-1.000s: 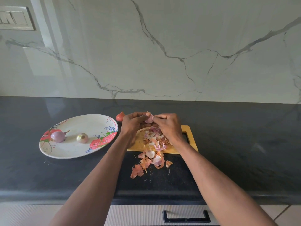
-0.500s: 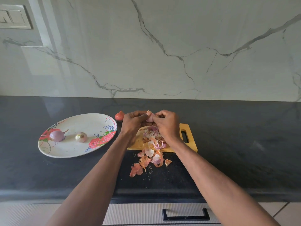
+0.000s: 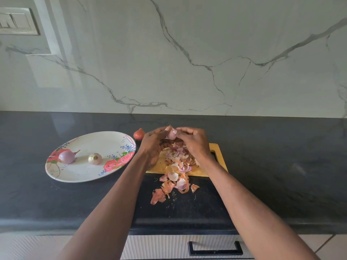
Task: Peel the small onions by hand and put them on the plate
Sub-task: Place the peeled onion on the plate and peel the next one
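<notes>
- Both hands meet above the far end of a wooden cutting board (image 3: 218, 168), raised off it.
- Left hand (image 3: 153, 142): grip closed round a small pale pink onion (image 3: 171, 133), fingers curled beneath and behind it, thumb at its upper left.
- Right hand (image 3: 194, 140): fingers bent, tips pinching at the right side of the same onion; exact contact too small to make out.
- Onion in hand mostly bare, glossy; a thin wisp sticks up at its top.
- Loose peels (image 3: 176, 171) heaped on the board under the hands, pink, white and papery orange; the heap spills over the board's near edge onto the dark surface (image 3: 281, 166).
- Oval floral plate (image 3: 82, 175) lies left of the board, flat on the surface, apart from the board.
- On the plate: a purple peeled onion (image 3: 66, 157) with a stub of stalk pointing right, at the left end on the rose print; a paler peeled onion (image 3: 94, 158) just right of it, root end facing the camera. The two do not touch.
- One unpeeled reddish onion (image 3: 139, 134) sits on the surface beyond the plate's right end, just left of the left hand.
- Marble-veined backsplash (image 3: 187, 53) behind; switch plate (image 3: 16, 21) at upper left.
- Ribbed drawer front with a black handle (image 3: 215, 248) below the surface edge.
</notes>
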